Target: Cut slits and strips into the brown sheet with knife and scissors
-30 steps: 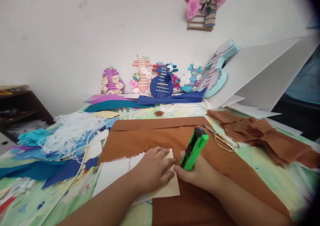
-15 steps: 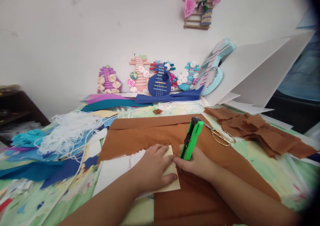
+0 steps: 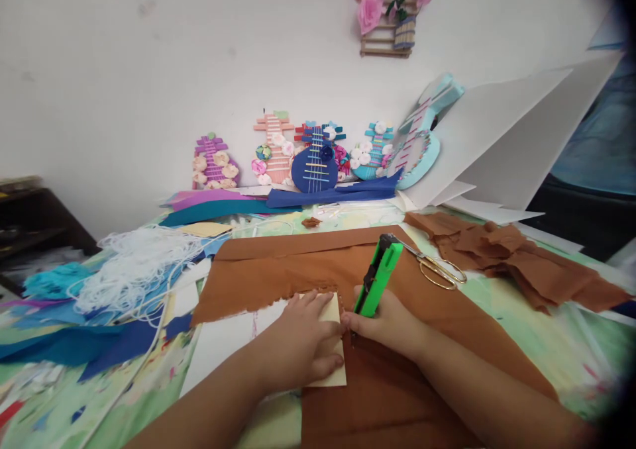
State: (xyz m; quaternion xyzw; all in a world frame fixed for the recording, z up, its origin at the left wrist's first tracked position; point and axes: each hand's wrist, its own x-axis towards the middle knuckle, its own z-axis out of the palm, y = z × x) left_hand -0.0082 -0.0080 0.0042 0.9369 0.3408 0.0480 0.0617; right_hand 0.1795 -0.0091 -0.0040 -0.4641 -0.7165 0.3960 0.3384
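Note:
My left hand [image 3: 308, 343] lies flat with its fingers spread, resting on a cream card [image 3: 330, 311]. The card lies over a white sheet [image 3: 218, 346] and the edge of a large brown sheet [image 3: 278, 273]. Just to the right, my right hand [image 3: 392, 323] is wrapped round a green and black utility knife [image 3: 381, 277]. The knife stands nearly upright, its lower end down by the card's right edge against the brown sheet. Fingers partly hide the tip, so I cannot make out the blade clearly.
Gold-handled scissors [image 3: 440, 273] lie on the brown sheet's right part. Crumpled brown pieces [image 3: 517, 257] sit at the right. A heap of white cord [image 3: 136, 263] and blue strips [image 3: 64, 340] lie left. Decorated lute shapes [image 3: 315, 167] and white boards [image 3: 501, 124] stand at the back.
The cream card has turned slightly, its near right corner shifting left and toward me, with my left hand on it. My right hand and the knife have moved slightly left.

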